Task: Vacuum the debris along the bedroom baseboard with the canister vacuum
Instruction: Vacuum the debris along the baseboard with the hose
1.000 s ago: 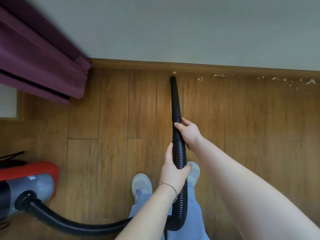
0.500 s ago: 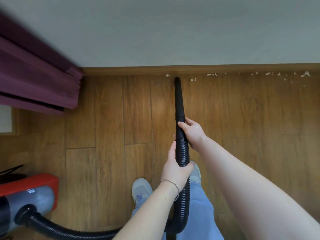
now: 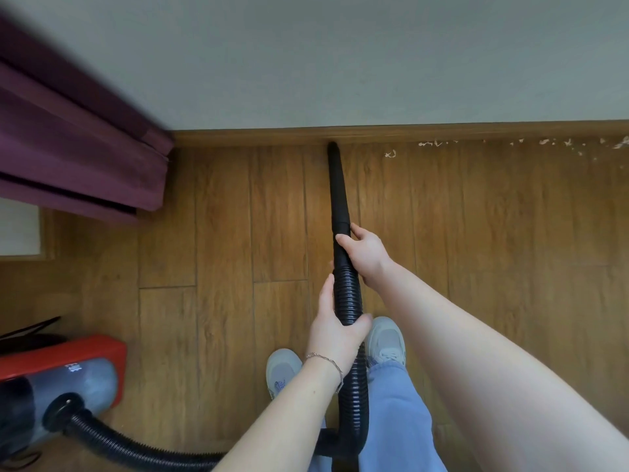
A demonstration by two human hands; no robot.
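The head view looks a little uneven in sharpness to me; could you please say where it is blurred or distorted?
In the head view, the purple curtain at left is smeared by motion blur, while the black nozzle, both hands and the debris along the baseboard stay fairly sharp; wide-angle distortion swells the right forearm near the lens; lighting is soft, without glare.

black ribbed hose [image 3: 347, 294], red-and-grey canister [image 3: 68, 376], purple curtain [image 3: 78, 158], brown wood-grain floor [image 3: 221, 233], whitish debris [image 3: 390, 154].
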